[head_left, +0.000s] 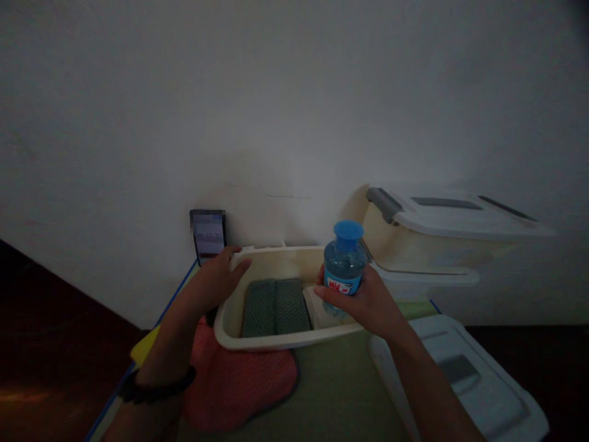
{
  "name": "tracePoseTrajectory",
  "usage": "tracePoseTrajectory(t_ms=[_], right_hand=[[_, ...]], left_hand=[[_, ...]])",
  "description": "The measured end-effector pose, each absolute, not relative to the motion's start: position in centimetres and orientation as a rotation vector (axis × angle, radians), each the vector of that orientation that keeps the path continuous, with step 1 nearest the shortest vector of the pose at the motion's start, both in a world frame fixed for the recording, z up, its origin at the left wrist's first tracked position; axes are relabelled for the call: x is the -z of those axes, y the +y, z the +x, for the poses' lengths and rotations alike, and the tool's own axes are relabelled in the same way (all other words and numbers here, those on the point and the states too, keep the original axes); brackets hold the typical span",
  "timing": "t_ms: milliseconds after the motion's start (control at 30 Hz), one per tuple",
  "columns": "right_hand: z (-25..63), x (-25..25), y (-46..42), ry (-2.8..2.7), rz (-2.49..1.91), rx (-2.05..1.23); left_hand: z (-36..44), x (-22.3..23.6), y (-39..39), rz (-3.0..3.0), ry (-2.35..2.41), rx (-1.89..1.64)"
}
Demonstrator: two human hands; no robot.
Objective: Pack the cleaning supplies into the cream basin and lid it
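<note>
In my right hand (pixel 363 301) is a clear plastic bottle with a blue cap and a blue label, a water bottle (pixel 344 261) held upright over the right end of a cream plastic bin (pixel 267 342). My left hand (pixel 225 273) rests on the bin's left rim, its thumb and fingers apart. Inside the bin lie folded green cloths (pixel 276 307) side by side, with a white item (pixel 317 304) to their right, partly hidden behind my right hand and the bottle.
A phone (pixel 209 236) leans against the wall behind my left hand. A red cloth (pixel 243 387) lies in front of the bin, and something yellow (pixel 145 347) is at the left edge. At right are a lidded storage box (pixel 427 245) and a loose pale lid (pixel 488 380).
</note>
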State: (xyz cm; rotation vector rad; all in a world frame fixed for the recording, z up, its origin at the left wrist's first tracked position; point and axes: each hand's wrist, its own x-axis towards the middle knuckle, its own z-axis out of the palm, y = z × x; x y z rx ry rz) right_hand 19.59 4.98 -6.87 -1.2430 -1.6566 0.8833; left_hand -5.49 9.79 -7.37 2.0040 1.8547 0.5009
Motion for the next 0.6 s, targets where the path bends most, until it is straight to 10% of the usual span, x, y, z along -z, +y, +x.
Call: tracePoseTrajectory(t_ms=[600], right_hand=[[17.8,3.5,6.0,-2.793,-1.303,-0.455]], left_hand=[[-4.5,6.1,8.6,2.146,1.665,-0.804]])
